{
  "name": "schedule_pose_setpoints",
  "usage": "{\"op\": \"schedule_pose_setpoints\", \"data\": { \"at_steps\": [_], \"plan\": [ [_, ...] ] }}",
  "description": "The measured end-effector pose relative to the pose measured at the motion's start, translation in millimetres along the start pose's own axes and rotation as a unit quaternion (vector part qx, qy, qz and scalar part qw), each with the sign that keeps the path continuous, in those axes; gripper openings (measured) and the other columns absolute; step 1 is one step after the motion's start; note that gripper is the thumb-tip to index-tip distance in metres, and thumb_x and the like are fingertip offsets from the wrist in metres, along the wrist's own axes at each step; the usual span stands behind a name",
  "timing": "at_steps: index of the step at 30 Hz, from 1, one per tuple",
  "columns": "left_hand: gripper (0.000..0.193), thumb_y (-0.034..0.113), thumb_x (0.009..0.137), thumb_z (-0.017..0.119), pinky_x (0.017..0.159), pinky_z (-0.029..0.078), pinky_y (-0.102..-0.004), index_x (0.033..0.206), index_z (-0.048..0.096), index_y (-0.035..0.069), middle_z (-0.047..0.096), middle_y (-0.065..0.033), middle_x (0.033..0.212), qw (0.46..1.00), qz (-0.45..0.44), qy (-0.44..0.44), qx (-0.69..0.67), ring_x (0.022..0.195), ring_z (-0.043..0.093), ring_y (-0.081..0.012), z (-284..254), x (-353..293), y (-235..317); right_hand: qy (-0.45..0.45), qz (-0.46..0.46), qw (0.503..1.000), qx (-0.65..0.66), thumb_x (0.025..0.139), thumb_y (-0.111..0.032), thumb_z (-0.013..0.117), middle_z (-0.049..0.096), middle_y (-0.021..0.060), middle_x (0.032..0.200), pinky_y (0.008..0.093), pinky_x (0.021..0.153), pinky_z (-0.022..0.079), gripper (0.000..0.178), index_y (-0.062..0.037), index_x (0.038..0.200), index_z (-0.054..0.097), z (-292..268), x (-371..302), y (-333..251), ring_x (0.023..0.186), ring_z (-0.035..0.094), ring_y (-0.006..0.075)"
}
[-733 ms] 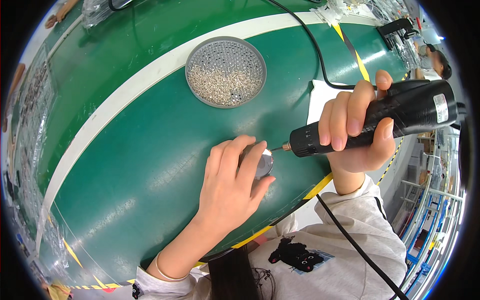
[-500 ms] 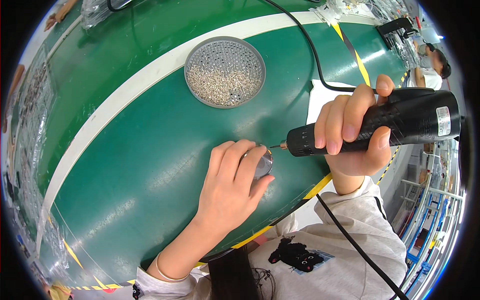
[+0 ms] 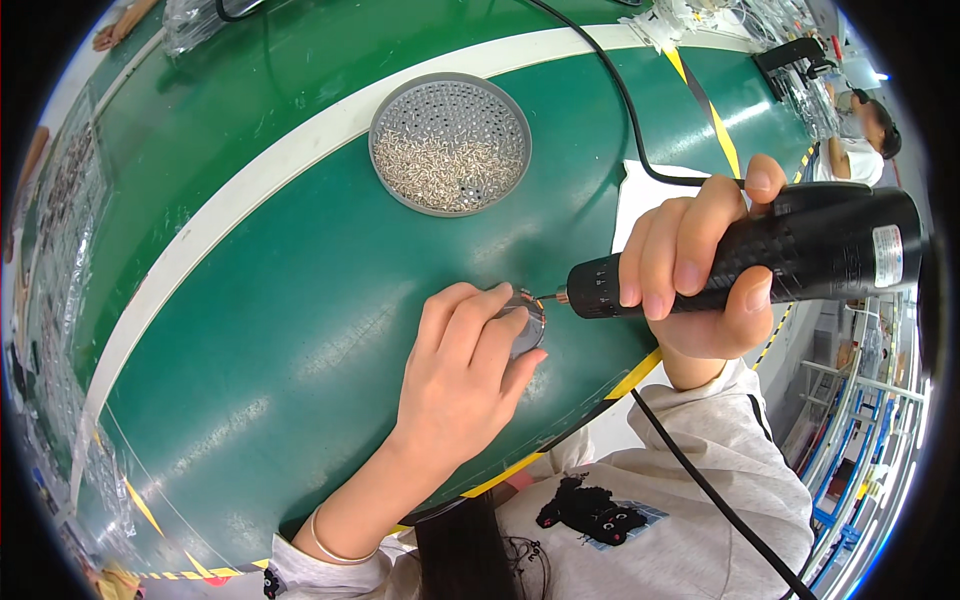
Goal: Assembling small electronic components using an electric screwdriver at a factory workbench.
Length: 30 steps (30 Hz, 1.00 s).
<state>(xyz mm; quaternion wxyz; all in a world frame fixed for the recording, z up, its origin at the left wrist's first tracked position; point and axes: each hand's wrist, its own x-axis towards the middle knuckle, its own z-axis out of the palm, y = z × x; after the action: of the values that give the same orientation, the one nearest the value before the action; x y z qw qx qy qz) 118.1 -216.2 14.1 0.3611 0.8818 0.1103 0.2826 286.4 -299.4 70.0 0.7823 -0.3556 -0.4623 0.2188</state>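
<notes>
My left hand is closed around a small round dark part on the green worktop, its fingers covering the part's left side. Some orange shows along the part's rim. In my right hand is a black electric screwdriver, gripped from below and lying nearly level. Its thin bit points left and meets the upper right rim of the round part; whether a screw sits at the tip is too small to tell. Beyond my left hand stands a round grey perforated tray holding many small silvery screws.
A black cable curves across the worktop to the screwdriver. White paper lies behind my right hand. Yellow-black tape marks the near table edge. Another person is at the far right; shelving stands at the right.
My right hand has brought the screwdriver slightly left and its bit closer in at the round part's rim. The fingertips of my left hand have shifted a little on the part.
</notes>
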Motion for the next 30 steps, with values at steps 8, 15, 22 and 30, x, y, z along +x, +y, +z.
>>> {"op": "schedule_pose_setpoints", "data": {
  "at_steps": [8,15,22,30],
  "plan": [
    [0.044,0.003,0.057,0.077,0.082,0.05,-0.0387,0.096,0.059,-0.005,0.055,-0.0164,0.105,1.0,0.004,-0.022,-0.022,0.096,0.055,-0.0329,-1.8,-1.2,4.7,-0.176,-0.014,0.983,-0.041,0.087,-0.019,0.066,0.056,0.0071,0.074,0.0311,0.047,0.052,0.047,-0.0094,0.117,0.033,6.7,4.1,-5.5,0.048,0.056,0.0171],
    [0.044,0.004,0.057,0.077,0.083,0.049,-0.0358,0.097,0.059,-0.004,0.056,-0.015,0.105,0.999,-0.002,-0.019,-0.026,0.097,0.055,-0.0299,-3.7,3.0,7.3,-0.186,0.038,0.979,-0.067,0.086,-0.019,0.068,0.056,0.006,0.07,0.0314,0.05,0.051,0.046,-0.0101,0.115,0.034,17.3,11.8,-10.6,0.049,0.056,0.0169],
    [0.044,0.003,0.056,0.081,0.078,0.05,-0.04,0.094,0.06,0.0,0.056,-0.0147,0.103,0.998,-0.012,0.008,-0.053,0.092,0.057,-0.0334,-2.2,1.4,-0.7,-0.085,0.08,0.993,-0.012,0.082,-0.018,0.074,0.056,0.0074,0.07,0.0342,0.053,0.048,0.055,-0.0112,0.121,0.036,17.9,7.9,-6.4,0.055,0.055,0.02],
    [0.046,0.001,0.066,0.076,0.087,0.045,-0.0434,0.106,0.054,0.002,0.049,-0.0155,0.115,0.996,-0.026,-0.021,-0.08,0.103,0.052,-0.0359,-3.6,2.4,4.3,-0.005,-0.038,0.999,0.013,0.093,-0.024,0.053,0.046,0.007,0.072,0.0324,0.047,0.048,0.048,-0.0037,0.131,0.03,-17.7,14.5,-13.9,0.049,0.049,0.0171]
  ]
}}
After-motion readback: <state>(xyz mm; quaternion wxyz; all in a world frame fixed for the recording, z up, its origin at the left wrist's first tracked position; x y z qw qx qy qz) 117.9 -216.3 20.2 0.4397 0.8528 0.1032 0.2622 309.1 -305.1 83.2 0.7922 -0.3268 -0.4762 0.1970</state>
